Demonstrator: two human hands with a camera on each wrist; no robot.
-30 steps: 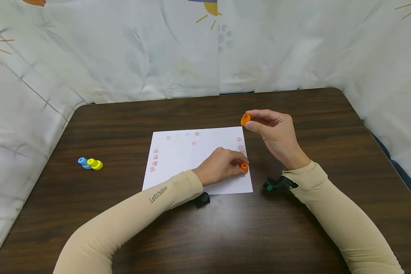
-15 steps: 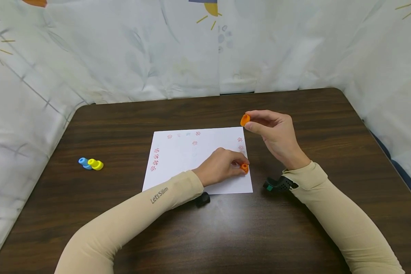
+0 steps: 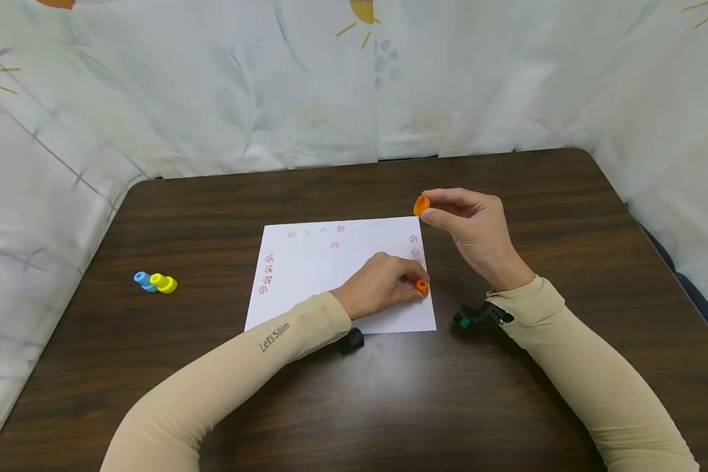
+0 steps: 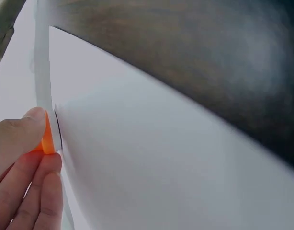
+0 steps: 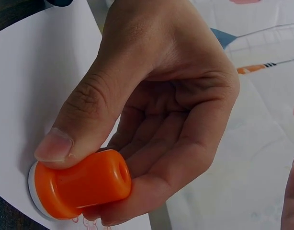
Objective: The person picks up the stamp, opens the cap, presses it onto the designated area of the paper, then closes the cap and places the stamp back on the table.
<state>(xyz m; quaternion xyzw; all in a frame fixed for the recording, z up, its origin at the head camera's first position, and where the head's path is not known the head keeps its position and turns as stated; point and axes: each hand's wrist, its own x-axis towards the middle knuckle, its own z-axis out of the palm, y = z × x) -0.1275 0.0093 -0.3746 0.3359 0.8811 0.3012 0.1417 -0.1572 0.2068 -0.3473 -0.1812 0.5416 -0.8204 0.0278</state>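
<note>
Left hand (image 3: 380, 283) pinching orange stamp (image 3: 421, 289) on paper (image 3: 303, 275), right hand (image 3: 478, 229) pinching orange cap (image 3: 421, 206)

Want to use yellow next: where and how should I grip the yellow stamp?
Probably pinch the yellow stamp by its wide right end, coming from the right: that end looks free, while the blue stamp crowds its narrow left end.

Dark lettering (image 3: 274, 337), "Let'sSlim", on left beige sleeve (image 3: 227, 373)

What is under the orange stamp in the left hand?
White paper lies under the orange stamp. The spot beneath its base is covered, so any mark there cannot be seen.
</note>
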